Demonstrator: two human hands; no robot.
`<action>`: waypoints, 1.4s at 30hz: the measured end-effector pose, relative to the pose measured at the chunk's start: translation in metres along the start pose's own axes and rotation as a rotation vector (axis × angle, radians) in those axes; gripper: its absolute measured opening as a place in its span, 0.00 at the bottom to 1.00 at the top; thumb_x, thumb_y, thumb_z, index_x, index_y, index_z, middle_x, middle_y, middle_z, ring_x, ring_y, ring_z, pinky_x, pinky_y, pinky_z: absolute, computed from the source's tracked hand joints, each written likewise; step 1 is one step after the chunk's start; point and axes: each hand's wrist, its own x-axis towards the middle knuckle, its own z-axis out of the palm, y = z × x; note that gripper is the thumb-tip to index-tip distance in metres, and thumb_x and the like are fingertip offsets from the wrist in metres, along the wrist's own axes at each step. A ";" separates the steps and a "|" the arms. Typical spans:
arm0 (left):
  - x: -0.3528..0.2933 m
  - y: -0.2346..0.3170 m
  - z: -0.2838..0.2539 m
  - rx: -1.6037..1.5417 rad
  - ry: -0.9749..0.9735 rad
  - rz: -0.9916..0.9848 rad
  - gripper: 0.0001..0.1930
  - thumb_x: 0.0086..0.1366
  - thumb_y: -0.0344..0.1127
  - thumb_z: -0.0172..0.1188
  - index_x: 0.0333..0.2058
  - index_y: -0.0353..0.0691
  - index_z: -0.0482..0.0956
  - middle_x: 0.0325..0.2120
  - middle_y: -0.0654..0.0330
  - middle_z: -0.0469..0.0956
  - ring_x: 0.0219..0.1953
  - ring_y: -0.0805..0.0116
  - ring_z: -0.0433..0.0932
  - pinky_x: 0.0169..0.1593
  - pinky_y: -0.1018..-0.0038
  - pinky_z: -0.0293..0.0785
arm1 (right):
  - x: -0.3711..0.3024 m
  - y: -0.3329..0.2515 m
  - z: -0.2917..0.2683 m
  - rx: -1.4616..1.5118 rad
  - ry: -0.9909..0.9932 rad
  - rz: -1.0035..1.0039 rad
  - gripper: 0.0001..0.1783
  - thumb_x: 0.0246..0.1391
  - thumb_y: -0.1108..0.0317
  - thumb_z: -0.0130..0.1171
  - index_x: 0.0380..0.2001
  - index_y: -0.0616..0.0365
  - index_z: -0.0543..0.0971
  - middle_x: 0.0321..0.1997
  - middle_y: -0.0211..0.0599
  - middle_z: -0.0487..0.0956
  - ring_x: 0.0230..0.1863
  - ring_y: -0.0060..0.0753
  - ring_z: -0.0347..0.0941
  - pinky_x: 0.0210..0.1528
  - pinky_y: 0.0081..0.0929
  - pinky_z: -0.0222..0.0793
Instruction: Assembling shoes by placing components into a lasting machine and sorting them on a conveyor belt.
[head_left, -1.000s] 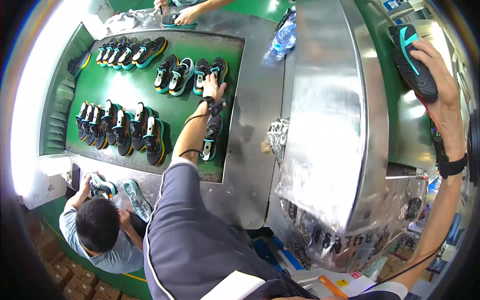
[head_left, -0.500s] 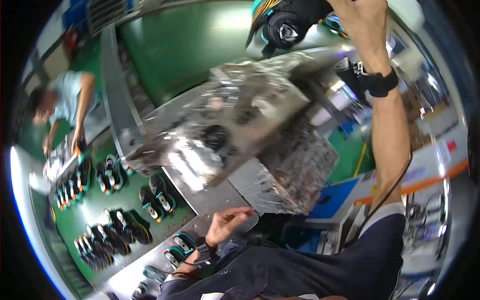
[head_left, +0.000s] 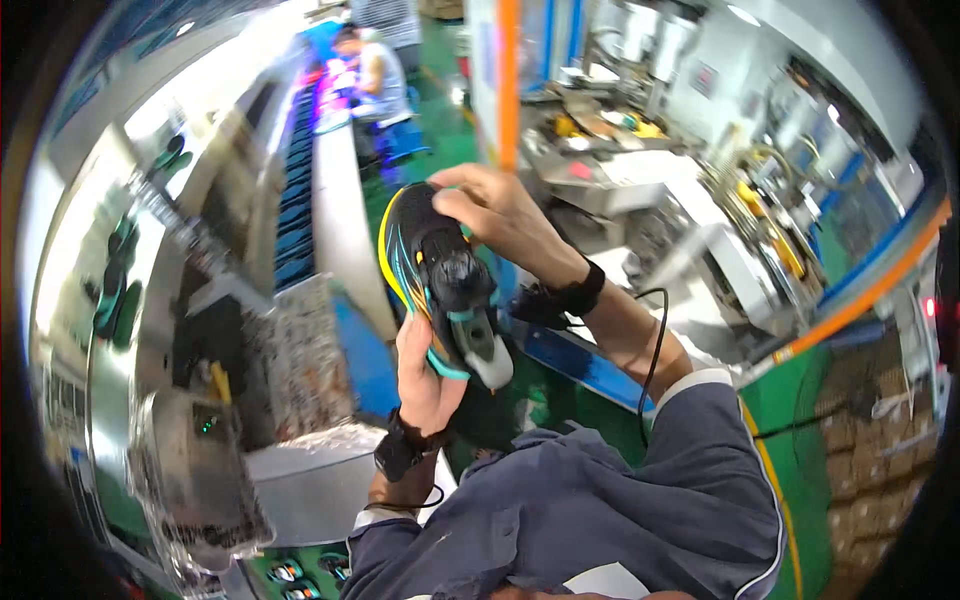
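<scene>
So there's loads going on around this one. Up top a person [head_left: 378, 85] in a light top sits on a blue stool [head_left: 402, 140], just beside a long pale ledge [head_left: 345, 210]. An orange pole [head_left: 508, 90] stands upright right of that, and a cluttered area of metal machinery fills the upper right. Lower left, a boxy metal machine [head_left: 195, 470] is partly wrapped in clear plastic. Below it a corner of a green tabletop [head_left: 312, 557] shows, with a few small-looking shoes [head_left: 287, 572] on it.

The main shoe [head_left: 420, 245] is up in the air in front of the chest, toe pointing away, clear of any tabletop. The left hand [head_left: 425, 375] has a closed grip round the heel end, thumb along the side. The right hand [head_left: 505, 220] is half curled at the toe and blocks a bit of it; can't tell whether that grip is pinching or just touching.

Upper looks like black textile with thin teal lines, sole edge yellow along one side and teal at the heel. There's a dark rounded lump on the instep, and a smooth, pale, rounded piece [head_left: 490, 365] sticks out of the collar.
</scene>
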 end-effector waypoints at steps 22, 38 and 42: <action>0.257 -0.498 0.207 0.974 -0.614 -0.281 0.37 0.64 0.49 0.58 0.61 0.25 0.58 0.52 0.42 0.73 0.54 0.58 0.74 0.53 0.69 0.72 | -0.371 0.052 -0.384 -0.115 1.361 0.092 0.31 0.43 0.73 0.64 0.54 0.65 0.71 0.46 0.34 0.76 0.43 0.24 0.73 0.49 0.21 0.69; 0.387 -0.644 0.164 1.380 -0.234 -0.407 0.31 0.47 0.46 0.67 0.45 0.31 0.70 0.40 0.41 0.79 0.43 0.46 0.79 0.46 0.59 0.75 | -0.343 0.014 -0.473 -0.830 1.443 0.496 0.26 0.41 0.71 0.62 0.48 0.68 0.75 0.39 0.38 0.78 0.37 0.25 0.74 0.43 0.23 0.71; 0.362 -0.532 0.163 0.561 -0.288 -0.982 0.19 0.59 0.37 0.62 0.47 0.35 0.75 0.38 0.57 0.80 0.36 0.65 0.80 0.40 0.62 0.78 | -0.271 0.036 -0.572 -0.971 1.141 0.739 0.21 0.37 0.63 0.66 0.35 0.66 0.80 0.28 0.38 0.80 0.30 0.27 0.75 0.35 0.26 0.72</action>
